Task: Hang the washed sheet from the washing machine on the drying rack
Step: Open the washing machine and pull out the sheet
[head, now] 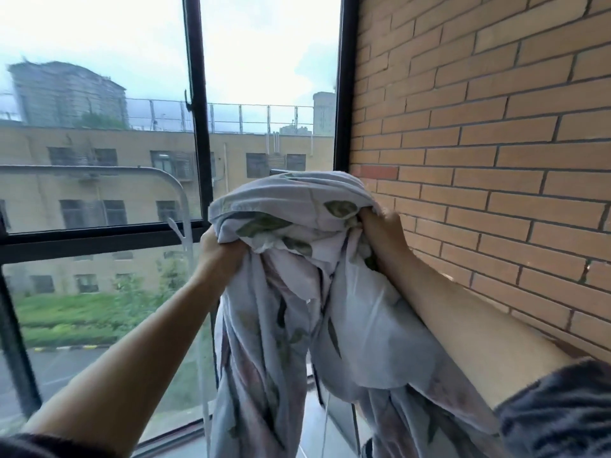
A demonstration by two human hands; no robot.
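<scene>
The washed sheet (297,292) is pale lilac with green leaf prints, bunched at the top and hanging down in long folds. My left hand (215,249) grips the bunched cloth on its left side. On the right side my right hand (380,226) grips it too, close to the brick wall. Both arms are raised in front of me. The drying rack (180,196) shows as a white curved metal tube behind and left of the sheet, in front of the window. Part of the rack is hidden behind the cloth.
A tall black-framed window (198,127) fills the left and middle, with buildings outside. A brick wall (479,143) runs along the right, very near my right arm. A dark upright panel (340,414) stands low behind the sheet.
</scene>
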